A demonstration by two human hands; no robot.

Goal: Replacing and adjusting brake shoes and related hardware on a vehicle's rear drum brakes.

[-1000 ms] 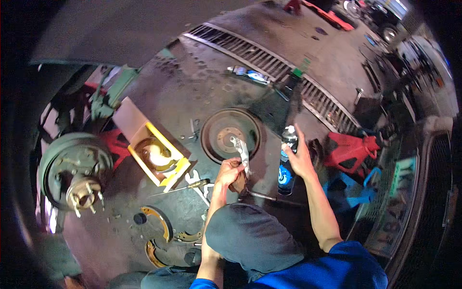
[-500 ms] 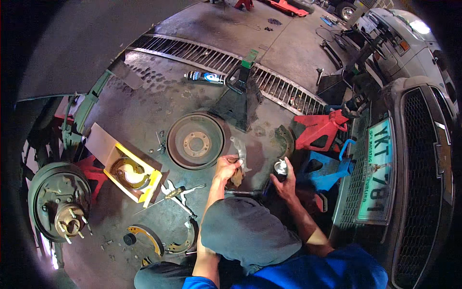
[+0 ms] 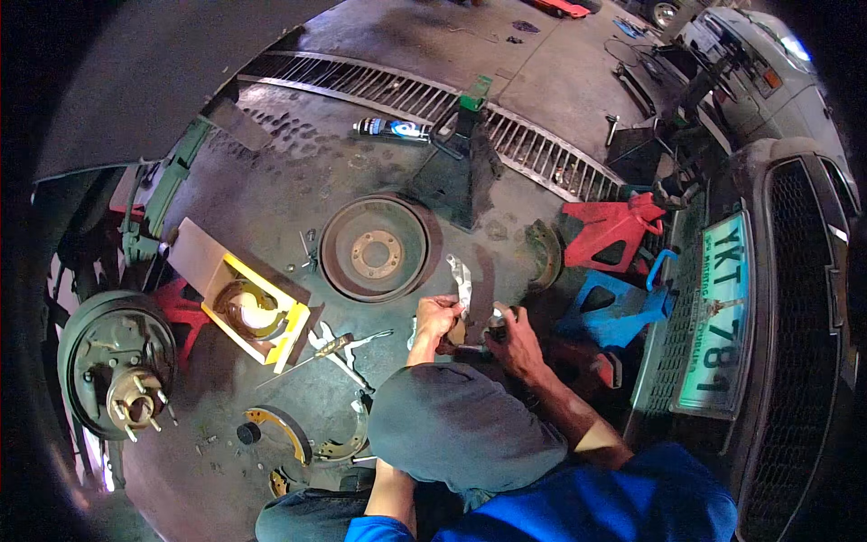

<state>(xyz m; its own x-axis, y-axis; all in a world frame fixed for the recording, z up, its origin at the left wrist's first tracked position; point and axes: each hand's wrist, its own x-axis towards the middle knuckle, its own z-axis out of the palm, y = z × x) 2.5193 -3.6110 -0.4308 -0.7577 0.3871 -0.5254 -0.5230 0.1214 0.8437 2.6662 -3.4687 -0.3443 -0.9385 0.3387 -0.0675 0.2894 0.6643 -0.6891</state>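
Observation:
My left hand is closed on a flat, shiny metal piece of irregular shape, which sticks up past the fingers. Something brownish under that hand is too blurred to name. To its right, my right hand is wrapped round a dark spray can, its top turned toward the metal piece. Beyond my left hand, a round brake drum lies on the floor. A curved, dark brake shoe rests on the floor past my right hand.
At left are a yellow open box with curved shoes inside, pliers, loose brake shoes and a wheel hub. Red and blue jack stands are near the car bumper. Farther off lies another spray can before a floor grate.
My right hand has brought the spray can leftward, closer to the metal piece in my left hand. The whole view has shifted slightly.

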